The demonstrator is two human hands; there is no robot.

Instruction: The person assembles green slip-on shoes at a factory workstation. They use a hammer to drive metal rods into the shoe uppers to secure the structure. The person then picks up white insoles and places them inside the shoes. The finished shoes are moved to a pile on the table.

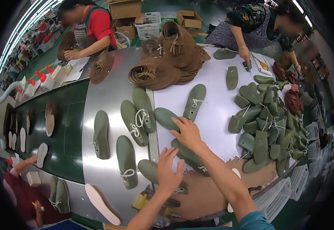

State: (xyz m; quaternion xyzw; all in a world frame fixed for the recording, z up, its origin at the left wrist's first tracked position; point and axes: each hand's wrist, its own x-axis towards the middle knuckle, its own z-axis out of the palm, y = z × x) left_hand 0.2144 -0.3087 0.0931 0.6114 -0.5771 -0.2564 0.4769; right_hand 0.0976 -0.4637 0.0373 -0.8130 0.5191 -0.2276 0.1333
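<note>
My right hand (187,133) reaches across to a green shoe last (166,117), its fingers and thumb around the covered end. Beneath my right wrist lies another green last (187,154). My left hand (169,171) is open, fingers stretched out above a green last (148,168) that it partly hides. To the left, several green lasts rest on the metal surface, among them ones with white laces (134,123) and one nearest the front (126,162). Farther off, a laced last (195,101) lies on the white sheet (217,103).
A heap of green lasts (261,143) covers the table's right side. Brown suede shoes (155,73) are piled at the back. A pale insole (102,204) and a yellow tool (140,200) lie near the front edge. Co-workers (94,27) stand around; a green conveyor (69,126) runs left.
</note>
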